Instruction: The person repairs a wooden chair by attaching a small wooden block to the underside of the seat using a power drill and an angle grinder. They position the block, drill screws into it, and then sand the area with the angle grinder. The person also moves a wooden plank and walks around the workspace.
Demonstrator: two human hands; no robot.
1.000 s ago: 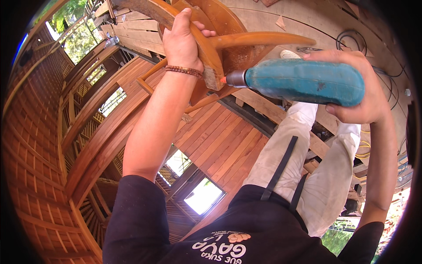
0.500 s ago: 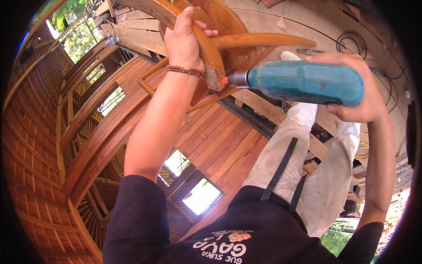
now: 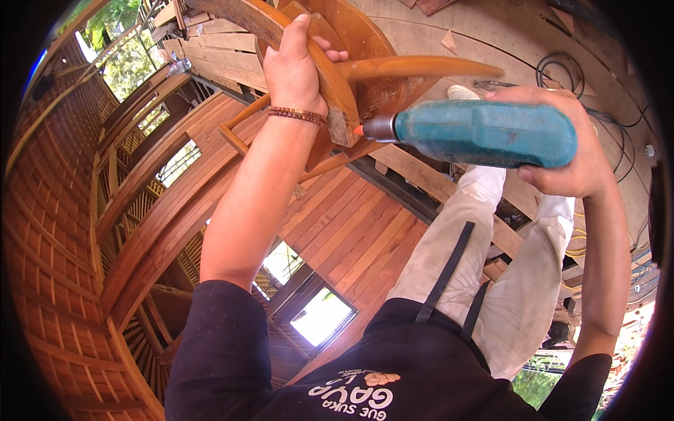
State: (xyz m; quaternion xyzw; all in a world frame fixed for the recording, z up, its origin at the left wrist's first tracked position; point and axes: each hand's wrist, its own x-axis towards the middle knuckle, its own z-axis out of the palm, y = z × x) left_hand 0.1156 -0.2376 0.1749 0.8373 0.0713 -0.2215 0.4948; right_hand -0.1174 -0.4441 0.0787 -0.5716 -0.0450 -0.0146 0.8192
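My left hand (image 3: 288, 70) is wrapped around a curved, orange-brown varnished part of a wooden chair (image 3: 342, 98) at the top middle. A tapering chair leg (image 3: 428, 66) points right from it. In my right hand (image 3: 588, 158) is a teal power drill (image 3: 484, 132), lying level with its nose toward the chair. Its dark metal chuck (image 3: 380, 129) ends in a small orange tip that meets the rough, unvarnished end of the curved part. Whether the bit has entered the wood cannot be seen.
Worn boards make up the floor (image 3: 484, 35), with a coiled black cable (image 3: 562, 70) at the upper right. My legs in pale trousers (image 3: 449, 259) stand below the drill. Reddish plank panelling (image 3: 351, 224) and slatted timber (image 3: 53, 281) fill the middle and left.
The drill and my right hand have shifted very slightly left, toward the chair. My left hand keeps its hold on the chair.
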